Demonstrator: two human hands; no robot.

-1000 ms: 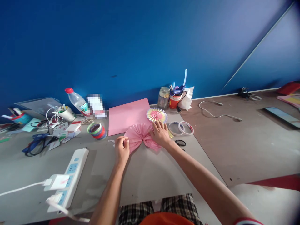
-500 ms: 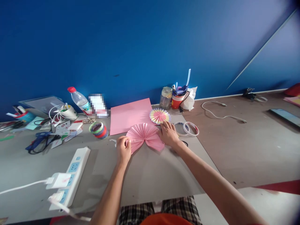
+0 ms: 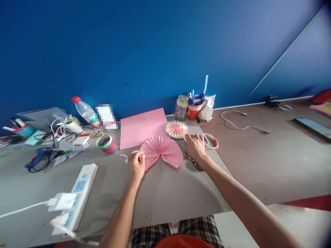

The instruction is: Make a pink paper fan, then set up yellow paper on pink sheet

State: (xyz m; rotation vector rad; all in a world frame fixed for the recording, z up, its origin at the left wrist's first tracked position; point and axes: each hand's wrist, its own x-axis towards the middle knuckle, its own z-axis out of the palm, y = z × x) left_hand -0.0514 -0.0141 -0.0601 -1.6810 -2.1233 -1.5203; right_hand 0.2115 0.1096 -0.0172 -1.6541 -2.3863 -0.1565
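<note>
A pink pleated paper fan (image 3: 161,148) lies spread on the desk, its folds gathered at the centre and a gap at the front. My left hand (image 3: 137,164) pinches its left edge between thumb and fingers. To the right of the fan, my right hand (image 3: 196,147) has its fingers curled over the left one of two tape rolls, mostly covering it. The other tape roll (image 3: 215,146) lies just beyond the knuckles. Scissors (image 3: 195,164) with dark handles lie partly under my right wrist. Behind the fan sits a small multicoloured paper rosette (image 3: 177,129).
A pink sheet (image 3: 142,125) lies behind the fan. Stacked tape rolls (image 3: 108,144) and a power strip (image 3: 80,193) are at left, near a bottle (image 3: 85,110). A jar (image 3: 181,107) and red cup (image 3: 193,112) stand at the back. A phone (image 3: 314,129) lies far right.
My right hand has left the fan's right side and moved right onto the tape rolls, uncovering more of the scissors. My left hand keeps its pinch on the fan.
</note>
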